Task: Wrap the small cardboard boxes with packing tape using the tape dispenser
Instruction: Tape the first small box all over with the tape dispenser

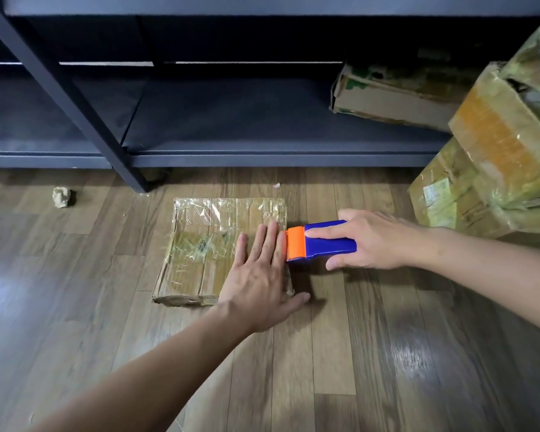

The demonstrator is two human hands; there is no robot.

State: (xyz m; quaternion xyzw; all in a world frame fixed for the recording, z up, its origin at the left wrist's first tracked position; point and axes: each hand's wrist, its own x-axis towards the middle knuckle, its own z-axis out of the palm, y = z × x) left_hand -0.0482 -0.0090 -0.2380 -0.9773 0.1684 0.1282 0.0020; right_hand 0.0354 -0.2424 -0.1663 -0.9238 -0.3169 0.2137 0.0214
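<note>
A flat cardboard box [206,244], covered in shiny clear tape, lies on the wooden floor. My left hand [259,275] presses flat on its right half, fingers straight and thumb out over the floor. My right hand [374,238] grips a blue tape dispenser [328,241] with an orange front. The orange end touches the box's right edge beside my left fingertips. My right index finger lies along the dispenser's top.
A dark metal shelf unit [231,151] stands behind the box, one leg [128,169] just beyond its far left corner. Taped cardboard boxes [493,169] are stacked at the right, another [393,98] on the low shelf. A crumpled paper ball [63,197] lies at the left.
</note>
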